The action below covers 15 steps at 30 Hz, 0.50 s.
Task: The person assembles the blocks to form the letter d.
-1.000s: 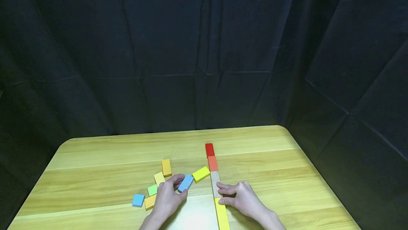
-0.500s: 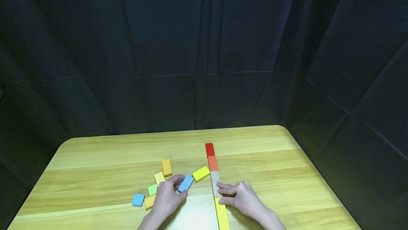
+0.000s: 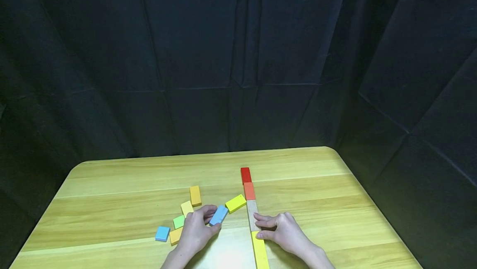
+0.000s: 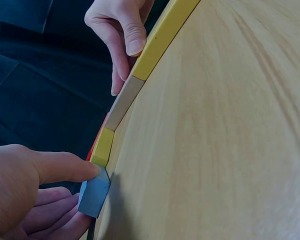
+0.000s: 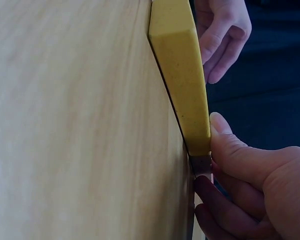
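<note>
No text, label, brand, number or sign can be read in any view. The coloured blocks, such as the blue block (image 3: 218,215) and the long yellow block (image 3: 259,252), have plain painted faces, and the wooden surface (image 3: 112,202) shows only grain.

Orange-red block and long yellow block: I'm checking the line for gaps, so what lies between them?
A pale wood block lies between the orange-red block and the long yellow block, seen in the head view.
</note>
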Each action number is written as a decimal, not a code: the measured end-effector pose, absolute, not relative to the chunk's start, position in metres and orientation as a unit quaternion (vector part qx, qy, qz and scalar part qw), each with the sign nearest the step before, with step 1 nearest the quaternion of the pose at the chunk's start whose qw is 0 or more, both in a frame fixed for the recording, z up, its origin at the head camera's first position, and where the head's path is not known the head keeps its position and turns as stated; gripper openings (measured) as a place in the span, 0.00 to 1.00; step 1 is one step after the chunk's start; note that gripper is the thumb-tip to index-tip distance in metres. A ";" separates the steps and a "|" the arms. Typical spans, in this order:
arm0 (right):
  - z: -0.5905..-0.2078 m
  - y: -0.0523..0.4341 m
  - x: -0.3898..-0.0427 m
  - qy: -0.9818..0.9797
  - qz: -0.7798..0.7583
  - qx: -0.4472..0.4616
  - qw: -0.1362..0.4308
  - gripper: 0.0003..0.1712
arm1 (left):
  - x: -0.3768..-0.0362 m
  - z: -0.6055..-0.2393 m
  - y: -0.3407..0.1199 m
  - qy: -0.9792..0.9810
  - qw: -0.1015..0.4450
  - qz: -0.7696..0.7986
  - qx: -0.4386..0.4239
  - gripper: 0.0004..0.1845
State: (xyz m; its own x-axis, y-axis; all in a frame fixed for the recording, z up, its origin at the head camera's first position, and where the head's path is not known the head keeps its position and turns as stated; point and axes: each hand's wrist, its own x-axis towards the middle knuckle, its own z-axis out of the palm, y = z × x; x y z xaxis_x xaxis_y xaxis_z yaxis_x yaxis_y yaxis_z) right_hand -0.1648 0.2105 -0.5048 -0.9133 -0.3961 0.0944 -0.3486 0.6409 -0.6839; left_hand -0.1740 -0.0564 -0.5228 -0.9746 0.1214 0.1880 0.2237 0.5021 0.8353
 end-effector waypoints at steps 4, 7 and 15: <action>-0.505 0.210 -0.165 0.906 -0.369 -0.206 0.032 0.26 | -0.175 -0.527 -0.057 -0.860 0.071 -0.494 -0.109 0.21; -0.505 0.211 -0.165 0.905 -0.371 -0.204 0.034 0.26 | -0.176 -0.531 -0.057 -0.854 0.077 -0.500 -0.116 0.21; -0.505 0.211 -0.165 0.906 -0.370 -0.205 0.033 0.25 | -0.190 -0.561 -0.059 -0.859 0.043 -0.501 -0.096 0.23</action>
